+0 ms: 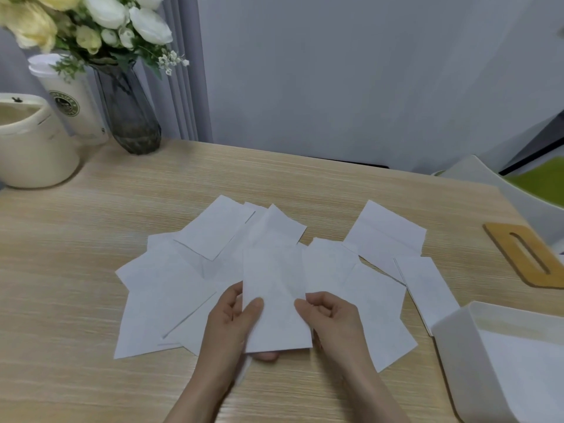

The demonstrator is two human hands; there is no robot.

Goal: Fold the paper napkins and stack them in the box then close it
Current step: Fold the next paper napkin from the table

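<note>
Several white paper napkins (213,230) lie fanned out over the middle of the wooden table (76,239). Both hands hold one folded napkin (274,288) just above the pile. My left hand (235,319) pinches its left edge, thumb on top and fingers underneath. My right hand (329,312) pinches its right edge with thumb and curled fingers. The open white box (451,328) stands at the lower right, with a white napkin layer inside. Its wooden lid (503,239), with a slot cut in it, lies flat at the right edge of the table.
At the back left stand a grey glass vase of white and yellow flowers (128,117), a lidded white cup (73,102) and a cream container (33,154). A white chair with a green cushion (537,184) sits past the table's right edge.
</note>
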